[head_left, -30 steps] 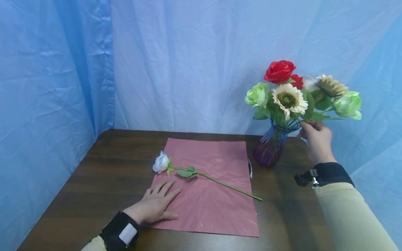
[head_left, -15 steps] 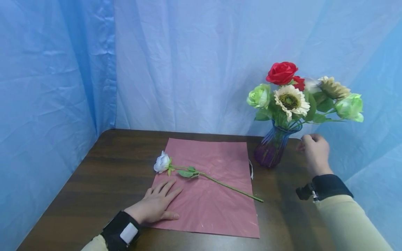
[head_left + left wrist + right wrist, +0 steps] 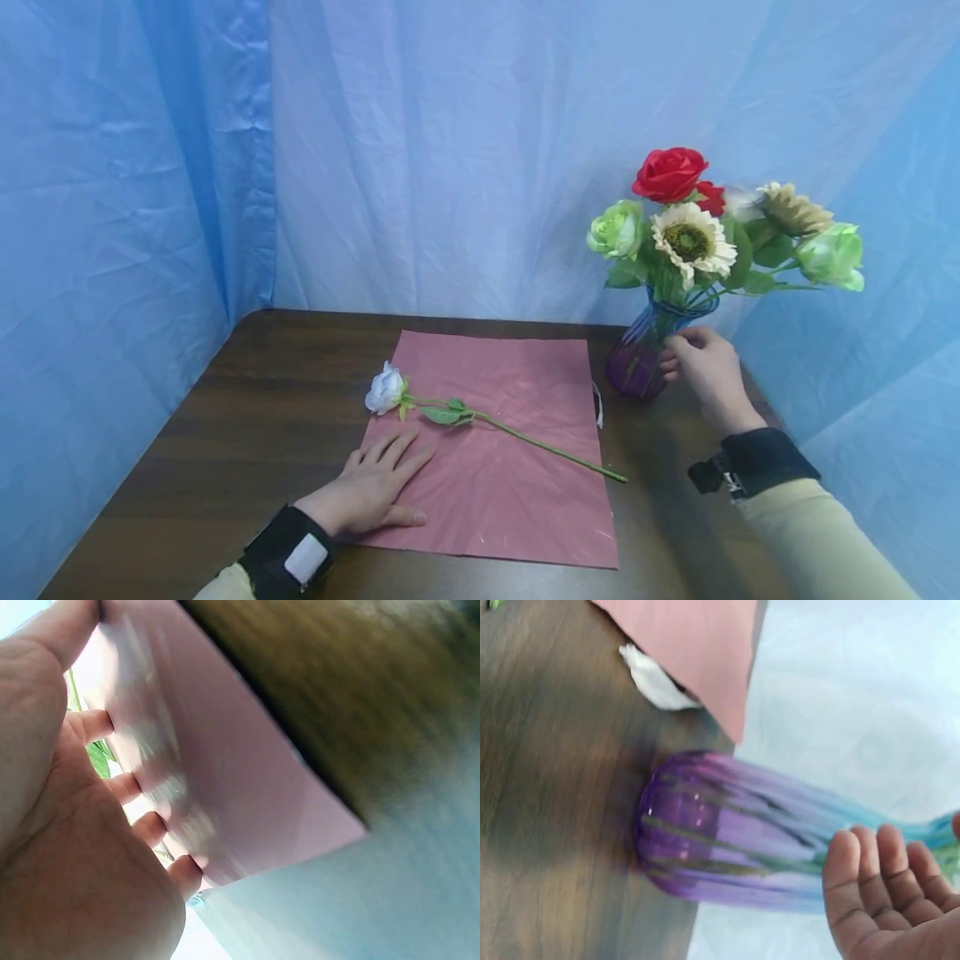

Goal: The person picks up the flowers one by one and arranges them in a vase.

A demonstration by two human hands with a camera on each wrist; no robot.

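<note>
My left hand rests with fingers spread on the lower left of a pink sheet of paper; the left wrist view shows the fingertips on the sheet. Just beyond those fingers lies a white rose, its green stem slanting across the paper. At the right, my right hand is beside the blue and purple glass vase, fingers loosely bent and holding nothing. In the right wrist view the fingers overlap the upper part of the vase, whose stems show through the glass.
The vase bears red roses, cream sunflowers and green roses. A white ribbon peeks out at the paper's right edge. Blue cloth hangs behind and beside the dark wooden table.
My right hand has come away from the stems at the vase's rim, moved down, then left to the vase's side. The left hand and the white rose stay in place.
</note>
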